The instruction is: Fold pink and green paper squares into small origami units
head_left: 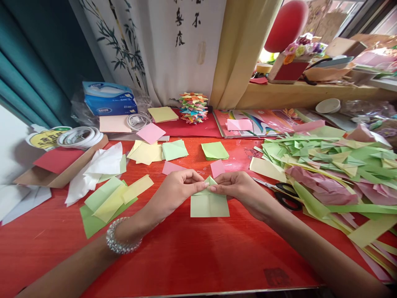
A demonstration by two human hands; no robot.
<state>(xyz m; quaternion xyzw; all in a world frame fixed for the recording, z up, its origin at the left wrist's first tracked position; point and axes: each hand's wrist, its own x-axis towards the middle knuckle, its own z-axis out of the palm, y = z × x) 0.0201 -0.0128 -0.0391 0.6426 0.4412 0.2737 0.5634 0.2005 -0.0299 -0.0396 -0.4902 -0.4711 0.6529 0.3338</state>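
Observation:
A pale green sheet of paper (210, 206) lies at the middle of the red table, its far end folded to a point. My left hand (182, 187) pinches the folded part from the left, thumb on top. From the right, my right hand (234, 186) pinches the same fold, the thumbs close together near the tip. The near part of the sheet is flat, with a crease down its middle. Two pink paper pieces (217, 168) lie just beyond my hands. Black-handled scissors (287, 194) rest to the right of my right hand.
Stacks of green squares (215, 150) and yellow squares (145, 152) lie farther back. Folded green pieces and strips (328, 159) are heaped at the right. A colourful paper model (194, 108) stands at the back. A cardboard tray (66, 176) and white tissue (101, 167) are at the left.

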